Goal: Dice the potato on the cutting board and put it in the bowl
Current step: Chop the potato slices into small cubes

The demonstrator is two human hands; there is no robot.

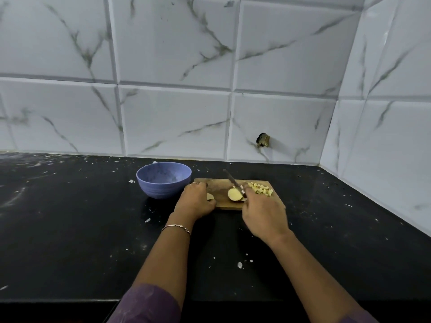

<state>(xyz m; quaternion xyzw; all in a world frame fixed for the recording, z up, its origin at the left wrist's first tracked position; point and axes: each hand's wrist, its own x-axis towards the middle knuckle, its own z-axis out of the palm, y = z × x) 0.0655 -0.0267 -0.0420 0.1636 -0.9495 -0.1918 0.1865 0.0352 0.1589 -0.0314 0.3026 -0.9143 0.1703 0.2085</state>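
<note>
A wooden cutting board [219, 184] lies on the black counter. On its middle sits a cut potato piece [235, 194], pale cut face up. A pile of potato dice [261, 189] covers the board's far right corner. My right hand [264, 214] grips a knife [232, 179] whose blade points away to the far left above the potato piece. My left hand [194, 201] curls over another potato piece [210, 196] at the board's left end. A blue bowl [149, 177] stands just left of the board; I see nothing in it.
White scraps are scattered over the black counter [70, 217]. A tiled wall [175, 117] runs along the back and another along the right side. The counter's front edge passes under my forearms.
</note>
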